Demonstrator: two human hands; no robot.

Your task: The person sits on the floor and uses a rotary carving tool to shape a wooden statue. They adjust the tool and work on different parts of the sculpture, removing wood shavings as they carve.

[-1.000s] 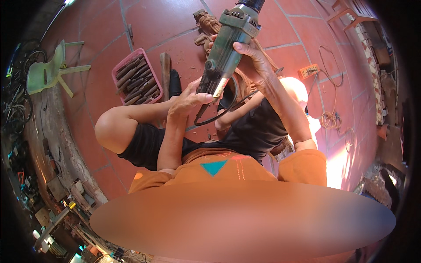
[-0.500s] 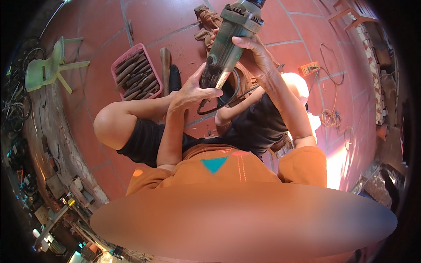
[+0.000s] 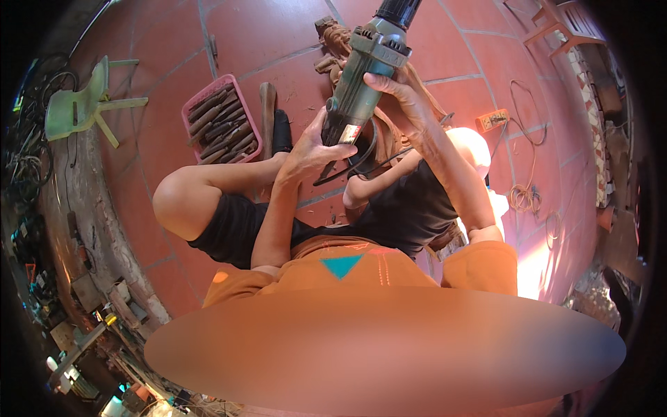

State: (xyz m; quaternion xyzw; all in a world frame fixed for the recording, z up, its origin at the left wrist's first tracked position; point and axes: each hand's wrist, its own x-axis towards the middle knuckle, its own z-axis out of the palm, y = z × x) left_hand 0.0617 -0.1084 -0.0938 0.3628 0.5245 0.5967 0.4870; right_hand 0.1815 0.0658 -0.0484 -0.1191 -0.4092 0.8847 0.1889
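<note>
A long corded power tool (image 3: 361,90), green-bodied with a dark, dusty casing, is held up in front of me between both hands. My left hand (image 3: 304,154) grips its lower end, where the black cord (image 3: 372,163) leaves the tool, with the thumb laid across it. My right hand (image 3: 403,97) wraps the middle of the body from the right, thumb on top and the other fingers mostly hidden behind. The black nose (image 3: 397,12) points up and away, and its tip is cut off by the picture's edge. Beyond and below the tool lies a carved wooden figure (image 3: 335,35), partly covered.
On the left, a pink basket (image 3: 260,135) holds several wood-handled tools (image 3: 222,121) beside a wooden mallet-like piece (image 3: 268,104). A pale green chair (image 3: 76,111) stands farther left. An orange power strip (image 3: 492,120) and coiled cord (image 3: 524,199) lie on the right.
The tool has tilted and rolled slightly in my hands, showing more of its label and black nose. Both hands keep their grip. The whole view has shifted a little.
</note>
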